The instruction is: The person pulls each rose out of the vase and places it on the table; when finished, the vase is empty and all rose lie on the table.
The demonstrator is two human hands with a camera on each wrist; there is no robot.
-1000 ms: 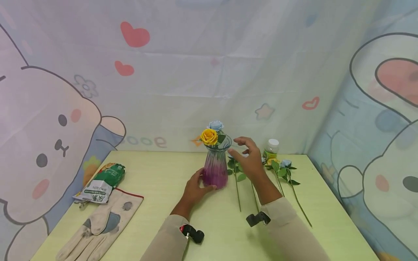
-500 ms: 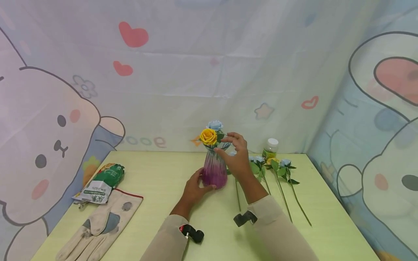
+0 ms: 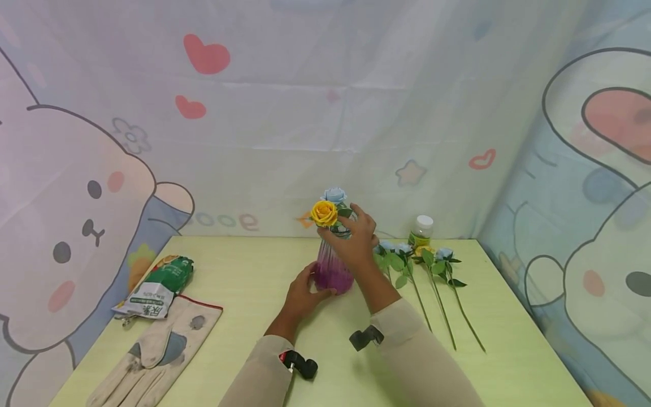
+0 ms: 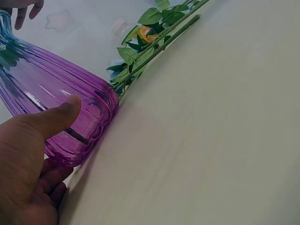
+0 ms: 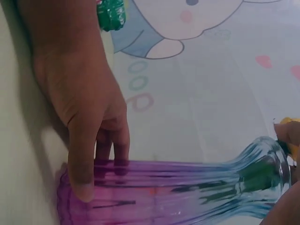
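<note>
A ribbed glass vase [image 3: 333,271], purple below and clear bluish above, stands upright on the table. My left hand [image 3: 301,294] grips its base, the thumb on the near side in the left wrist view. In the vase are a yellow rose [image 3: 324,213] and a pale blue rose [image 3: 334,195], with green leaves inside the neck [image 5: 260,180]. My right hand [image 3: 356,240] is at the vase's mouth, thumb and forefinger either side of the yellow rose's underside. I cannot tell whether they pinch it. The right hand hides part of the rim.
Several long-stemmed artificial roses [image 3: 412,271] lie to the right on the pale table [image 3: 254,271]. Behind them stands a white-capped bottle [image 3: 422,229]. At the left are a green and white packet [image 3: 161,282] and a stained work glove [image 3: 163,350]. A printed cloth [image 3: 285,113] hangs behind.
My right hand has moved left, from beside the vase's rim to the yellow rose, uncovering more of the stems at the right. My left hand has stayed on the vase's base.
</note>
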